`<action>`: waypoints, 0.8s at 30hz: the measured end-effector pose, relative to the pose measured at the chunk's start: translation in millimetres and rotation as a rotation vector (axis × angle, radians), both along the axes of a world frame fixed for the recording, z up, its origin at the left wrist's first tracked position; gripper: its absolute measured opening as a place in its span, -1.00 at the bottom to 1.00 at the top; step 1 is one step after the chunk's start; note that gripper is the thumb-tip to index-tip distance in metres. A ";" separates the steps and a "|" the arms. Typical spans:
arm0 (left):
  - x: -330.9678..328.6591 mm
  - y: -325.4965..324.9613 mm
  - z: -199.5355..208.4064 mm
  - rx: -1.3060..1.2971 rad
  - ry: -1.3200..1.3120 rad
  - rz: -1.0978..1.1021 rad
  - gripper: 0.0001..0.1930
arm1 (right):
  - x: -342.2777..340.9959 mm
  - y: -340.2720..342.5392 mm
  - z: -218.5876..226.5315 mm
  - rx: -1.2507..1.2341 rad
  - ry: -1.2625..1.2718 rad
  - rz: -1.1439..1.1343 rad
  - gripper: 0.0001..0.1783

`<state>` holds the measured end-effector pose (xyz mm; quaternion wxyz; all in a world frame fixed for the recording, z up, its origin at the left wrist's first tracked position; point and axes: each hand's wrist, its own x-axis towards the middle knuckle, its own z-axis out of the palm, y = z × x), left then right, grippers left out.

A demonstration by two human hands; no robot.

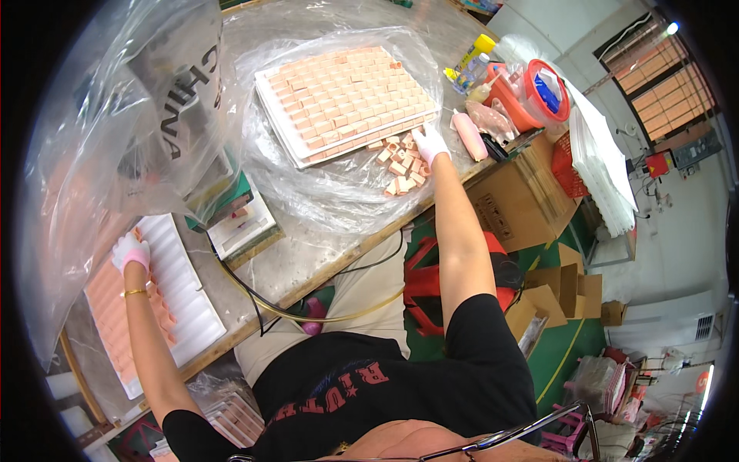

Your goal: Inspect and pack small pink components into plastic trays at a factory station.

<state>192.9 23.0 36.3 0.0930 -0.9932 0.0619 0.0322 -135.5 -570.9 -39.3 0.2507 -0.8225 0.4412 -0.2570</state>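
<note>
My left hand (132,251), in a white glove with a pink cuff, bends down over a white ridged tray (188,289) lined with rows of peach pieces (115,296). Its fingers look closed; whatever is in them is too small to make out. At the far right, my right hand (433,145), gloved alike, reaches beside a heap of loose peach blocks (400,165), fingers apart near the corner of a second white tray (289,146). Rows of small peach blocks (350,92) fill that tray, which rests on crumpled clear plastic (308,196).
A clear plastic bag (165,100) hangs at the left, partly in front of a green-and-white device (242,223). Bottles (471,54), a pink roll-shaped item (469,135) and red containers (512,96) stand at the table's right end. Cardboard boxes (523,192) sit below it.
</note>
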 end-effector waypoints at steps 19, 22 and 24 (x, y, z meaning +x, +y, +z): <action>11.4 23.3 -5.9 -0.055 0.011 -0.214 -0.68 | -47.7 64.2 80.4 -0.225 0.578 0.092 -0.35; 7.5 5.1 3.4 -0.003 0.039 -0.215 -0.64 | -73.9 4.5 31.6 -0.198 0.599 0.431 -0.38; 13.8 26.5 -5.8 -0.043 -0.083 -0.221 -0.65 | -56.9 20.7 33.7 -0.251 0.597 0.428 -0.42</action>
